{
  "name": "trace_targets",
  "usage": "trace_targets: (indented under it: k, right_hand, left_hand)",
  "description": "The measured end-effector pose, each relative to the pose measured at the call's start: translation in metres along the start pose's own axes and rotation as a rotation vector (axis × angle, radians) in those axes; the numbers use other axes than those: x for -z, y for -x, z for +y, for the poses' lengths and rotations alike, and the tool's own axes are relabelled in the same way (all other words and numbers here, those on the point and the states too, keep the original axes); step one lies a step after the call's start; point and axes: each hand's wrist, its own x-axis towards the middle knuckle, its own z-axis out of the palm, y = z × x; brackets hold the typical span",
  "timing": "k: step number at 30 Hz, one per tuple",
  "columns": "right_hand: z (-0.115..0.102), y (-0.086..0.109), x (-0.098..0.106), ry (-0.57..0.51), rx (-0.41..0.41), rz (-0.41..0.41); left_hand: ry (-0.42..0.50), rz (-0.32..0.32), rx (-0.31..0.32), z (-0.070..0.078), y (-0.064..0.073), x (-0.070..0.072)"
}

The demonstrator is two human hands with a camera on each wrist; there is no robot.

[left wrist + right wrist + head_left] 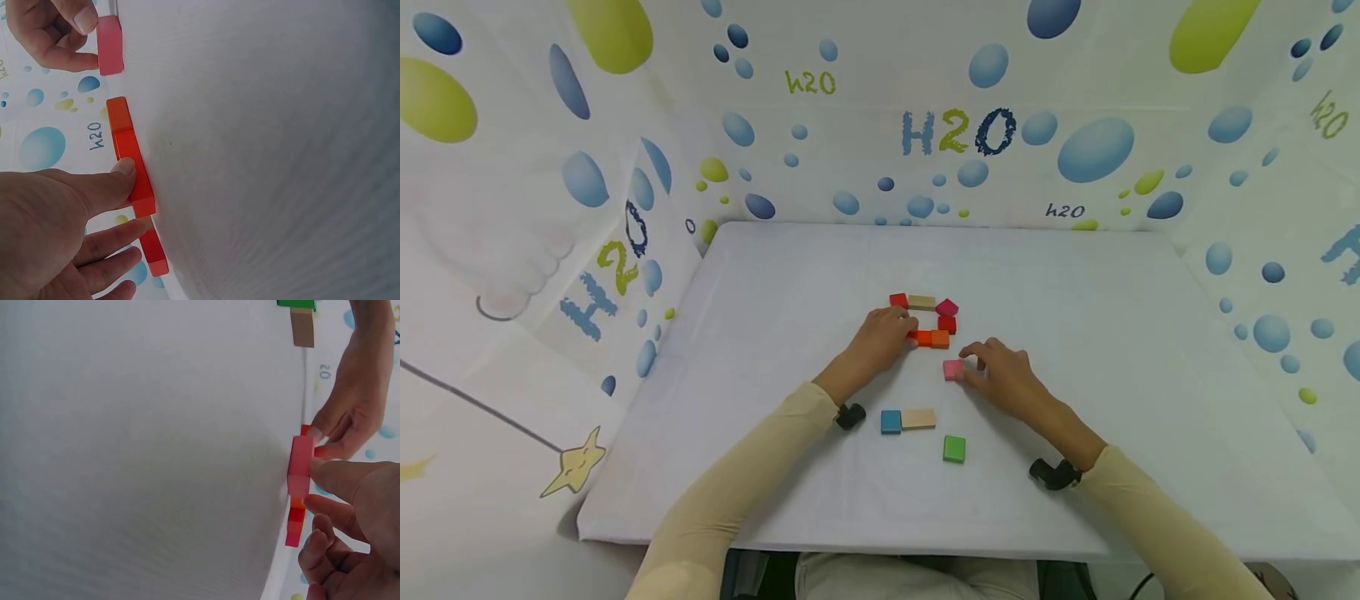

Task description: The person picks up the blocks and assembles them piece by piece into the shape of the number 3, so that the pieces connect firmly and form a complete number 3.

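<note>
Several small blocks form an open outline near the table's middle. My left hand [883,335] is at its left side, pinching a red-orange block [142,181] with the thumb on its near face; the index finger is largely hidden. An orange block [940,339] abuts that block. Behind them are a red block [898,300], a tan block [922,303], a dark pink five-sided block [947,308] and another red block [947,326]. Nearer me, my right hand [1006,379] holds a pink block [300,465] at its right end between thumb and index finger, other fingers curled.
Closer to the front edge, a blue block [891,422] touches a beige block [918,419]. A green block [954,449] lies to their right. White cloth covers the table [760,317], and a patterned curtain [865,158] stands around its back and sides.
</note>
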Motion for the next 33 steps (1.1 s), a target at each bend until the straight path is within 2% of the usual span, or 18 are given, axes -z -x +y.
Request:
trace_targets:
  k: [8,19,33]
  right_hand:
    - [0.004,-0.012,-0.005,0.004,-0.011,0.03]
    - [0.001,-0.024,0.001,0.005,-0.038,0.002]
    - [0.005,-0.031,-0.001,-0.001,-0.039,-0.006]
  left_hand:
    - [0.01,0.006,0.002,0.001,0.001,0.001]
    - [0.01,0.005,0.009,0.002,0.0,0.001]
    - [0.001,0.022,-0.01,0.0,0.0,0.0]
